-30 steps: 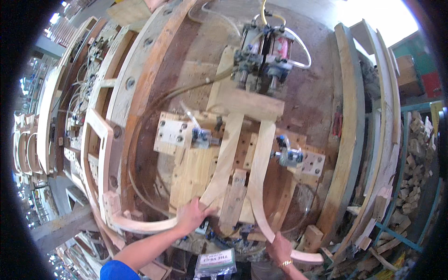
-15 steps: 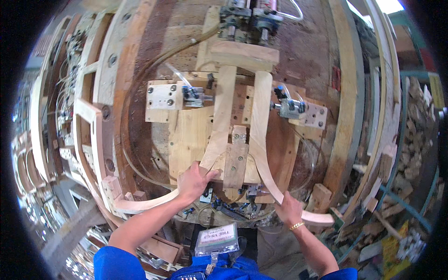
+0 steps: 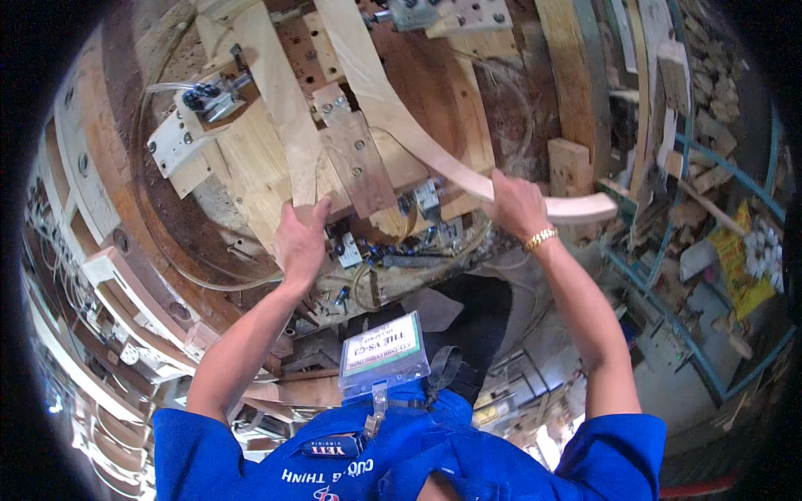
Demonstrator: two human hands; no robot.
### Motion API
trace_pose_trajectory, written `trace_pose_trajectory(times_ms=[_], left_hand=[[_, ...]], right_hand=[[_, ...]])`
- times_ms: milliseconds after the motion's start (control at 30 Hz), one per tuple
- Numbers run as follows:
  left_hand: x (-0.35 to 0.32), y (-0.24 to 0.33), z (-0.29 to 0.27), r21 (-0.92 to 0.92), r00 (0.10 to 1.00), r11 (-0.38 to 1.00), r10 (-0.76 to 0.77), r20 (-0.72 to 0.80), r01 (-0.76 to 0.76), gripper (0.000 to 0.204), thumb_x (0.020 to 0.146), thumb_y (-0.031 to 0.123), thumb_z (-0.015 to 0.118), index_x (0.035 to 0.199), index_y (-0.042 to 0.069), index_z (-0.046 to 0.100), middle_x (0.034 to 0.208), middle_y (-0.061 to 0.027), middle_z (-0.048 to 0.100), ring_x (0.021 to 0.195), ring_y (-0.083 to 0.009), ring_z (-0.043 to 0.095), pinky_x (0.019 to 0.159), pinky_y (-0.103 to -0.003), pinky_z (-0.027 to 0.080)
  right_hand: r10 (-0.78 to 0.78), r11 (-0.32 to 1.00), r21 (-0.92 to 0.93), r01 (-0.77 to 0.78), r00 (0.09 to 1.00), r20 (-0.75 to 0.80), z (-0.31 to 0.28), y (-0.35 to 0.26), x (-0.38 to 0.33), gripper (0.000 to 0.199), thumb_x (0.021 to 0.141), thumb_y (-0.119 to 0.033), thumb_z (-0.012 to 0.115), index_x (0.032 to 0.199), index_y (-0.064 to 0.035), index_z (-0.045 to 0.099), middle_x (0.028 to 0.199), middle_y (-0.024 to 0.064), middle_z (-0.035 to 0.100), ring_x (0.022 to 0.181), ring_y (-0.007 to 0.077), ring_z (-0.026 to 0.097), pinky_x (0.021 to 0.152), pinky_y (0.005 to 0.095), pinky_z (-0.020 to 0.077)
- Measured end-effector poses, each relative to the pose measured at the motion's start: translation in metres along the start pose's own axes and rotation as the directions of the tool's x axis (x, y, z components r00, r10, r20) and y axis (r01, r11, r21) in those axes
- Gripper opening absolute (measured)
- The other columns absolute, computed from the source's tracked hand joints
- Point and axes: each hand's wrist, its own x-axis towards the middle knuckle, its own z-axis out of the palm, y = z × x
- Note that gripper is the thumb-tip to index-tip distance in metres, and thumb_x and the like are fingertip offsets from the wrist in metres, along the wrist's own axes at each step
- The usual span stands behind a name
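My left hand [image 3: 302,238] is closed round the near end of the left pale wooden piece [image 3: 284,100], its thumb toward the middle. The hand hides that end. My right hand [image 3: 518,207], with a gold bracelet at the wrist, is wrapped round the right curved wooden piece [image 3: 409,125]. This piece's end sticks out to the right past my fist. Both pieces lie on a wooden jig [image 3: 251,167], one on each side of a screwed-down centre block [image 3: 355,159]. Their far ends run out of the picture.
A small air cylinder [image 3: 215,100] sits left of the left piece; another cylinder [image 3: 409,12] is at top right. Fittings and hoses [image 3: 401,250] lie along the jig's near edge. A wooden block [image 3: 570,167] stands beyond my right hand. Scrap wood [image 3: 710,108] is piled at far right.
The view has shifted and tilted, so the jig now sits higher and further left. The left piece's long curved tail no longer shows. Both hands stay on the wood.
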Motion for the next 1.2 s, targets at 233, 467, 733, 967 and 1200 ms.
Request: trace_pose_trajectory(times_ms=[233, 467, 733, 967, 1200], left_hand=[[0.002, 0.004, -0.008, -0.040, 0.996, 0.996, 0.085, -0.010, -0.085, 0.080, 0.086, 0.066, 0.055, 0.116, -0.008, 0.052, 0.100, -0.0315, 0.064, 0.097, -0.0468, 0.062, 0.085, -0.050, 0.046], [0.002, 0.005, -0.005, 0.030, 0.990, 0.992, 0.124, -0.065, -0.123, 0.080, 0.086, 0.067, 0.055, 0.115, -0.008, 0.052, 0.097, -0.0337, 0.064, 0.097, -0.0488, 0.062, 0.084, -0.051, 0.046], [0.000, 0.008, -0.006, 0.028, 0.992, 0.994, 0.108, -0.067, -0.107, 0.073, 0.089, 0.062, 0.055, 0.110, -0.008, 0.053, 0.092, -0.0338, 0.064, 0.093, -0.0499, 0.062, 0.079, -0.054, 0.048], [-0.002, 0.005, -0.001, 0.037, 0.990, 0.996, 0.088, -0.112, -0.084, 0.065, 0.090, 0.060, 0.055, 0.100, -0.004, 0.053, 0.082, -0.0307, 0.064, 0.082, -0.0496, 0.063, 0.070, -0.055, 0.049], [-0.005, -0.003, 0.008, 0.129, 0.977, 0.984, 0.143, -0.155, -0.124, 0.062, 0.092, 0.051, 0.057, 0.111, -0.008, 0.054, 0.075, -0.0263, 0.057, 0.073, -0.0472, 0.060, 0.059, -0.054, 0.048]], right_hand=[[0.010, 1.000, 0.026, -0.010, 1.000, -0.008, -0.005, -0.005, 0.003, 0.025, 0.081, -0.025, 0.063, 0.094, -0.0050, 0.056, 0.079, 0.0209, 0.068, 0.077, 0.0385, 0.068, 0.067, 0.0491, 0.0542], [-0.010, 0.991, 0.137, -0.006, 0.993, 0.117, -0.015, -0.001, 0.002, 0.031, 0.083, -0.029, 0.063, 0.098, -0.0033, 0.054, 0.084, 0.0242, 0.067, 0.083, 0.0432, 0.065, 0.075, 0.0526, 0.0508], [-0.056, 0.990, 0.140, 0.031, 0.982, 0.179, -0.011, 0.006, 0.005, 0.044, 0.082, -0.037, 0.067, 0.102, -0.0033, 0.048, 0.084, 0.0239, 0.067, 0.081, 0.0426, 0.066, 0.072, 0.0516, 0.0525], [-0.312, 0.926, 0.304, 0.225, 0.908, 0.279, 0.004, 0.038, 0.023, 0.060, 0.081, -0.040, 0.074, 0.117, -0.0047, 0.042, 0.079, 0.0238, 0.065, 0.074, 0.0461, 0.064, 0.064, 0.0524, 0.0514], [-0.127, 0.958, 0.286, 0.002, 0.898, 0.421, 0.017, 0.043, 0.026, 0.045, 0.084, -0.032, 0.071, 0.106, -0.0056, 0.043, 0.084, 0.0264, 0.063, 0.080, 0.0486, 0.062, 0.067, 0.0553, 0.0475]])
